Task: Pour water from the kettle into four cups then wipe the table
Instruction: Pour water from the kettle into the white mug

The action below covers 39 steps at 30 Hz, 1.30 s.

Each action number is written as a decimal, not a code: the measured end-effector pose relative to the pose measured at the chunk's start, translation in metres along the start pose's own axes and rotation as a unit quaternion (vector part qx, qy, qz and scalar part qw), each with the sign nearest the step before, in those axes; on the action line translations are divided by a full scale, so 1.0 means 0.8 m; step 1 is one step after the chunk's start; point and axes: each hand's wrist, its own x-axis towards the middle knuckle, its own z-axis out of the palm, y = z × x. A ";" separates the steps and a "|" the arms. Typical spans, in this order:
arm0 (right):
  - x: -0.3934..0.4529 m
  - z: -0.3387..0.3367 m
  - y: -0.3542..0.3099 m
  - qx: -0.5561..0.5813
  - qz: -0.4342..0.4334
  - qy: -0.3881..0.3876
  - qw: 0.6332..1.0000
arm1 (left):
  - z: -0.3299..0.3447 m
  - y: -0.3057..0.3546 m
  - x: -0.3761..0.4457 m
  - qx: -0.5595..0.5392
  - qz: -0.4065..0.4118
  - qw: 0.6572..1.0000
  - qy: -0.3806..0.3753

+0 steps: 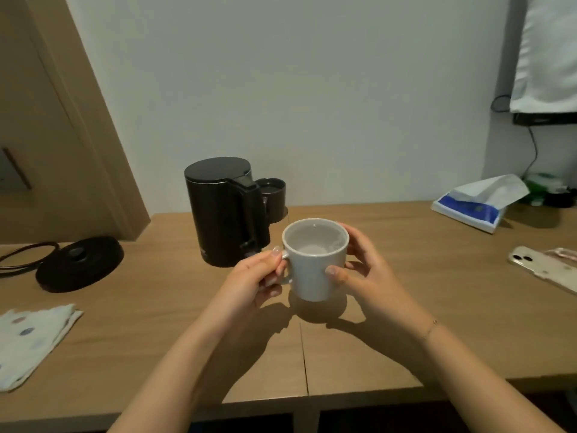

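Hands hold a white cup of water above the bench; left hand pinches its handle; right hand wraps its side; kettle stands just behind.

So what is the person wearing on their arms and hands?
Both forearms are bare, with no sleeves showing. The right wrist has a thin, fine chain bracelet. The left hand has long, pale polished nails. No rings or watch show.
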 end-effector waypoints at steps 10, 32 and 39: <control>0.054 -0.084 0.049 -0.012 0.032 -0.058 0.998 | 0.044 -0.041 0.083 0.043 -0.007 0.999 -0.027; 0.204 -0.102 0.112 0.012 0.030 -0.194 0.981 | 0.024 -0.056 0.173 0.063 -0.002 0.998 0.025; 0.235 -0.086 0.126 0.066 0.059 -0.085 0.992 | 0.034 -0.060 0.215 0.046 0.015 0.995 0.092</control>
